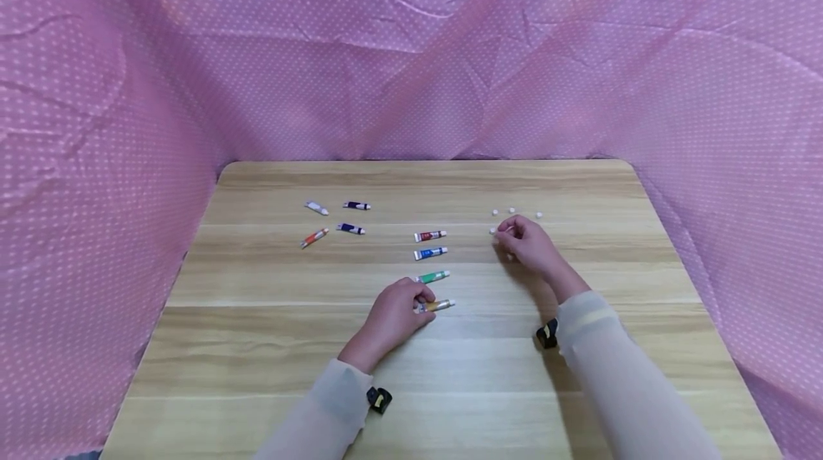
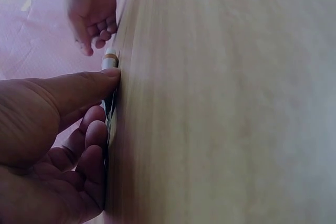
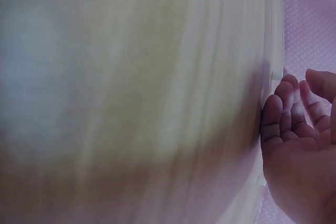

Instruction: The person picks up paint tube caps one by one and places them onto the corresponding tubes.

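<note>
My left hand (image 1: pixel 419 301) pinches the tail of a yellow paint tube (image 1: pixel 440 305) that lies on the wooden table (image 1: pixel 270 346). In the left wrist view the thumb and curled fingers of the left hand (image 2: pixel 107 95) close round the yellow tube (image 2: pixel 109 59), whose capless neck points away. My right hand (image 1: pixel 509 233) rests with loosely bent fingers among several small white caps (image 1: pixel 511 211). One cap (image 1: pixel 491 231) lies just at its fingertips. The right hand (image 3: pixel 294 93) shows an empty palm in the right wrist view.
Above the yellow tube lie a green tube (image 1: pixel 434 276), a blue tube (image 1: pixel 430 253) and a red tube (image 1: pixel 429 236) in a column. At the far left lie a white tube (image 1: pixel 316 208), two dark blue tubes (image 1: pixel 356 206) and an orange tube (image 1: pixel 314 237). Pink dotted cloth (image 1: pixel 411 53) surrounds the table.
</note>
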{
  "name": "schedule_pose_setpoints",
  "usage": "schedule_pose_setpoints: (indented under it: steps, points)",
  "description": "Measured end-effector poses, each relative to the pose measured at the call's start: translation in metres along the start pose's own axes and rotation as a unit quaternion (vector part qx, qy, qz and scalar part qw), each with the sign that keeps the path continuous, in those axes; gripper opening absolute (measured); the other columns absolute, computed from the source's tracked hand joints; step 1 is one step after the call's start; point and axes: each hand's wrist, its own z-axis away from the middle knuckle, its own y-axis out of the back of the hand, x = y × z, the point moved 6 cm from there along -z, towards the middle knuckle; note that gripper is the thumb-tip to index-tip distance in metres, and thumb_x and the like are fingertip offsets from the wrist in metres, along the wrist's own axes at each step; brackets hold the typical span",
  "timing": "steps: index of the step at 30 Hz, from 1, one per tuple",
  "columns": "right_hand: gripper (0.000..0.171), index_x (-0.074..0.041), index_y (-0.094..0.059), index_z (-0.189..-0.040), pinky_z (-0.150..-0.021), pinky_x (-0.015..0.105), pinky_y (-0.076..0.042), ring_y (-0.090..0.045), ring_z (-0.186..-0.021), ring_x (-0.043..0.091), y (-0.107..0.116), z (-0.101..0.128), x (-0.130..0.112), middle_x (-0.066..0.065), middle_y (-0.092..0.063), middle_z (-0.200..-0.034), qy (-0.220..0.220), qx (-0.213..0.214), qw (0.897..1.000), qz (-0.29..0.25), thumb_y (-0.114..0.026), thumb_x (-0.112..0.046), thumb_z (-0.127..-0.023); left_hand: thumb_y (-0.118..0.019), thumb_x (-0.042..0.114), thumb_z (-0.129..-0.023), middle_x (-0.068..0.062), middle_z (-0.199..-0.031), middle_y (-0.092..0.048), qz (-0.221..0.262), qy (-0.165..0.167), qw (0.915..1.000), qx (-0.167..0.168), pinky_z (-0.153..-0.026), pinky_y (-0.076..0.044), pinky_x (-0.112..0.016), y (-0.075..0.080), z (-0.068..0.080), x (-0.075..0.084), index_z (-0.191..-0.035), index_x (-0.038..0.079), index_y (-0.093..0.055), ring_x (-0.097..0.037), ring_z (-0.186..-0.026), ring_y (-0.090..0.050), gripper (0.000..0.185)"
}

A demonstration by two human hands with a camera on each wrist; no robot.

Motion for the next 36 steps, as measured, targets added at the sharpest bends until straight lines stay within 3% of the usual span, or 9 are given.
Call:
schedule_pose_setpoints:
  steps: [4,8,15,20,28,36]
  points:
    - [0.029,-0.003,-0.059,-0.13,-0.069,0.025,-0.054,-0.062,-0.081,0.016,0.002,-0.006,0.001,0.006,-0.066,-0.094,-0.016,0.0,1.0,0.01,-0.065,-0.023,-0.11,-0.089,0.024,-0.092,0.008,-0.105,-0.067,0.0,-0.001,1.0,-0.001,-0.085,-0.054,-0.03,-0.001,0.0,0.0,-0.109,0.024,-0.077,-0.009,-0.092,-0.061,0.02]
    - [0.029,-0.007,-0.061,-0.132,-0.07,0.026,-0.052,-0.063,-0.08,0.018,0.004,-0.01,-0.001,0.007,-0.068,-0.09,-0.003,0.006,0.998,0.061,-0.066,-0.024,-0.109,-0.091,0.027,-0.09,0.008,-0.107,-0.067,0.01,0.0,0.9999,-0.007,-0.087,-0.054,-0.031,0.0,-0.001,-0.002,-0.114,0.024,-0.077,-0.01,-0.094,-0.06,0.029]
    - [0.032,-0.016,-0.068,-0.137,-0.075,0.031,-0.049,-0.06,-0.079,0.018,0.001,-0.015,-0.004,0.006,-0.069,-0.089,0.03,0.012,0.985,0.171,-0.068,-0.028,-0.107,-0.091,0.029,-0.089,0.005,-0.113,-0.065,0.111,0.002,0.9935,-0.025,-0.092,-0.054,-0.029,0.001,0.009,-0.015,-0.118,0.023,-0.073,-0.013,-0.101,-0.06,0.034]
    - [0.03,-0.018,-0.072,-0.136,-0.072,0.031,-0.047,-0.058,-0.074,0.017,-0.002,-0.014,-0.004,0.004,-0.067,-0.084,0.029,0.023,0.98,0.195,-0.069,-0.027,-0.107,-0.084,0.031,-0.096,0.004,-0.115,-0.066,0.152,0.003,0.9879,-0.032,-0.094,-0.054,-0.031,0.007,0.019,-0.024,-0.119,0.026,-0.072,-0.014,-0.104,-0.062,0.027]
    - [0.025,-0.017,-0.077,-0.128,-0.07,0.031,-0.047,-0.058,-0.072,0.016,-0.003,-0.013,-0.006,0.002,-0.068,-0.082,0.03,0.049,0.981,0.187,-0.071,-0.026,-0.105,-0.079,0.031,-0.1,0.0,-0.12,-0.069,0.166,0.064,0.9831,0.045,-0.1,-0.058,-0.04,0.055,0.027,-0.053,-0.125,0.024,-0.071,-0.017,-0.109,-0.066,0.028]
    - [0.022,-0.016,-0.08,-0.124,-0.082,0.032,-0.05,-0.066,-0.088,0.021,-0.003,-0.013,-0.004,0.007,-0.077,-0.095,0.03,0.05,0.981,0.185,-0.071,-0.026,-0.105,-0.068,0.033,-0.107,-0.012,-0.139,-0.062,0.148,0.068,0.9837,0.076,-0.109,-0.055,-0.051,0.103,0.025,-0.09,-0.143,0.015,-0.062,-0.03,-0.124,-0.065,0.04]
